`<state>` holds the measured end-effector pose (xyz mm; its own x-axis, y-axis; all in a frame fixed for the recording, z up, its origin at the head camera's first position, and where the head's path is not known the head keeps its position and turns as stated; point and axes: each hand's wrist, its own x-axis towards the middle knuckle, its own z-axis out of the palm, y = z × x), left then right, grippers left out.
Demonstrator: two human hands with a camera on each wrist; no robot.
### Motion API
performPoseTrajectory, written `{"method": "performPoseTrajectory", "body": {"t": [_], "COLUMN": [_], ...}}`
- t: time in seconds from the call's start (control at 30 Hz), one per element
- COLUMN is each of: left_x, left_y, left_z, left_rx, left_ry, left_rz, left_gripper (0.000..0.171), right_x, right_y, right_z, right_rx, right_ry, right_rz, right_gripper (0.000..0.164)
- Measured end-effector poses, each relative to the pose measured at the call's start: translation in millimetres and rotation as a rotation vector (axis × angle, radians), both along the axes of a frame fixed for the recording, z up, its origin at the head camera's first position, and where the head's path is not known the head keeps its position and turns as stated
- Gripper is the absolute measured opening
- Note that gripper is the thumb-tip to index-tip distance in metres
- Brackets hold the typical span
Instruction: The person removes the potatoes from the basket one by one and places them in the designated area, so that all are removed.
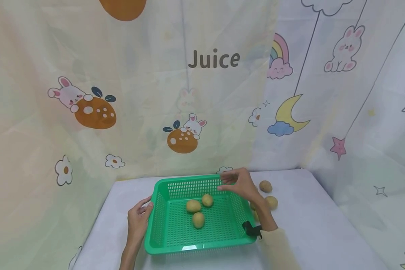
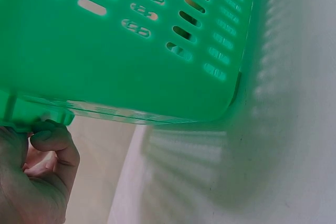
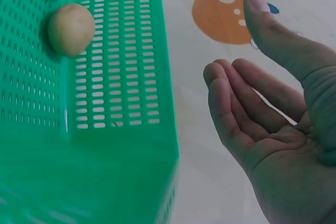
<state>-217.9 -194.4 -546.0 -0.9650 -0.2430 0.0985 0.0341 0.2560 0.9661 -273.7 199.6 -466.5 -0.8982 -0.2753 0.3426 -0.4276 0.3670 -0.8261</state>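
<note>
A green plastic basket (image 1: 189,248) with slotted walls stands on the table, and three potatoes (image 1: 198,220) lie close together on its floor. My left hand (image 1: 137,221) grips the basket's left rim; the left wrist view shows the thumb and fingers (image 2: 55,142) curled at that rim. Over the far right part of the basket, my right hand (image 1: 241,184) hovers with nothing in it. Its thumb and fingers stand apart in the right wrist view, beside the basket wall (image 3: 126,51). A potato (image 3: 72,30) in the basket also shows there.
Several more potatoes (image 1: 271,203) lie on the white table (image 1: 307,225) just right of the basket, partly hidden by my right forearm. A dark strap-like object (image 1: 251,229) is at my right wrist. Printed curtains (image 1: 216,112) hang behind the table and at both sides.
</note>
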Motion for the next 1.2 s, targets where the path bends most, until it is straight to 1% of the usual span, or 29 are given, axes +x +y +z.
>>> {"method": "performPoseTrajectory", "body": {"t": [0.1, 0.23, 0.3, 0.37, 0.53, 0.63, 0.77, 1.0, 1.1, 1.17, 1.2], "left_x": [1.3, 2.2, 1.8, 1.2, 1.2, 2.1, 2.3, 0.3, -0.2, -0.5, -0.7], "left_y": [0.7, 0.7, 0.5, 0.5, 0.5, 0.3, 1.0, 3.4, 2.2, 1.0, 0.2], "left_z": [2.3, 2.1, 0.8, 0.3, 0.9, 0.5, -1.5, -3.1, -3.4, -3.7, -4.1], "left_rx": [0.000, -0.001, 0.006, 0.013, 0.023, 0.028, 0.022, 0.027, 0.019, 0.013, 0.009], "left_ry": [-0.004, -0.012, -0.011, -0.005, 0.004, -0.001, -0.001, 0.001, 0.003, 0.000, -0.002], "left_rz": [-0.003, -0.003, -0.004, -0.008, -0.016, -0.015, -0.014, -0.013, -0.012, -0.012, -0.012], "left_gripper": [0.039, 0.039, 0.038, 0.038, 0.040, 0.041, 0.040, 0.037, 0.037, 0.037, 0.037], "right_x": [-2.9, -6.1, -7.2, -8.8, -12.9, -14.1, -15.1, -17.7, -20.1, -22.8, -25.0], "right_y": [-7.4, -16.6, -20.3, -23.3, -30.1, -34.4, -39.5, -44.8, -46.2, -48.0, -48.6], "right_z": [-0.8, -1.4, -1.7, -2.8, -7.2, -9.1, -10.3, -18.5, -22.6, -25.5, -28.6], "right_rx": [0.028, 0.081, 0.103, 0.132, 0.201, 0.234, 0.273, 0.314, 0.323, 0.321, 0.311], "right_ry": [0.000, 0.013, 0.019, 0.043, 0.053, 0.018, -0.001, -0.040, -0.034, -0.022, -0.013], "right_rz": [-0.007, -0.008, 0.003, 0.015, 0.028, 0.028, 0.032, 0.043, 0.050, 0.070, 0.083], "right_gripper": [0.048, 0.046, 0.044, 0.044, 0.043, 0.043, 0.044, 0.044, 0.042, 0.033, 0.030]}}
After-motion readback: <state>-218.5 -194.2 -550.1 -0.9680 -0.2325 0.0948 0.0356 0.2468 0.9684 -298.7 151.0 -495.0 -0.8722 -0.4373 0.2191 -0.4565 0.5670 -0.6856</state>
